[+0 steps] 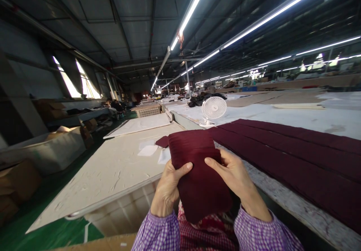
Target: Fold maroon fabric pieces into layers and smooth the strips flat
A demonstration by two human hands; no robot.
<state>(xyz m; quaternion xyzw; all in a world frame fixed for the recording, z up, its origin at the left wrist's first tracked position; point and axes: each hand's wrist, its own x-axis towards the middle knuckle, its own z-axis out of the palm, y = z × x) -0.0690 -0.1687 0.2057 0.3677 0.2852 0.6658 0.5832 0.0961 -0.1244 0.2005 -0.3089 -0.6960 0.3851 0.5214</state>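
Note:
Both my hands grip a stack of cut maroon fabric pieces (197, 176), held up in front of my body. My left hand (172, 179) is closed on its left edge, thumb lying on the front face. On the opposite edge my right hand (232, 172) pinches it, thumb in front and fingers behind. Layered edges show along the top of the stack. Just behind it, a small maroon piece (162, 142) lies on the beige board beside white paper pieces (148, 150).
Long maroon fabric strips (296, 149) lie on the table to the right. A white clip fan (214, 108) stands behind them. The beige board (107, 172) spreads to the left over a crate. Cardboard boxes (19, 183) sit on the green floor at far left.

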